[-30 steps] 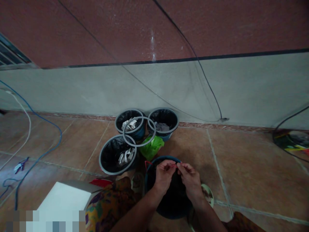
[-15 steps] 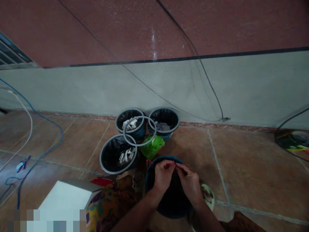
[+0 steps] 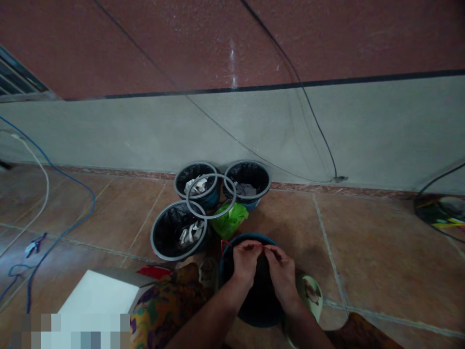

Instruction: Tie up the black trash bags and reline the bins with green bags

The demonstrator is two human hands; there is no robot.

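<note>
My left hand (image 3: 245,261) and my right hand (image 3: 280,271) meet over a dark bucket (image 3: 259,315) with a blue rim. Both are closed in a pinch, fingertip to fingertip, on a small, thin red thing (image 3: 262,248), mostly covered by the fingers. A red loop (image 3: 224,246) pokes out at the bucket's left rim, beside my left hand. Whether it joins the piece in my fingers I cannot tell. The inside of the bucket is dark, and my forearms hide part of it.
Three bins, one front left (image 3: 160,237), one back left (image 3: 209,199) and one back right (image 3: 254,196), have black liners and crumpled scraps. A grey ring (image 3: 189,206) lies across them near a green bag (image 3: 232,220). A white box (image 3: 98,291) and blue cable (image 3: 78,223) are left.
My right hand has shifted slightly left and down, its fingers still pinched against those of my left hand. The bins, ring and bag stay where they were.
</note>
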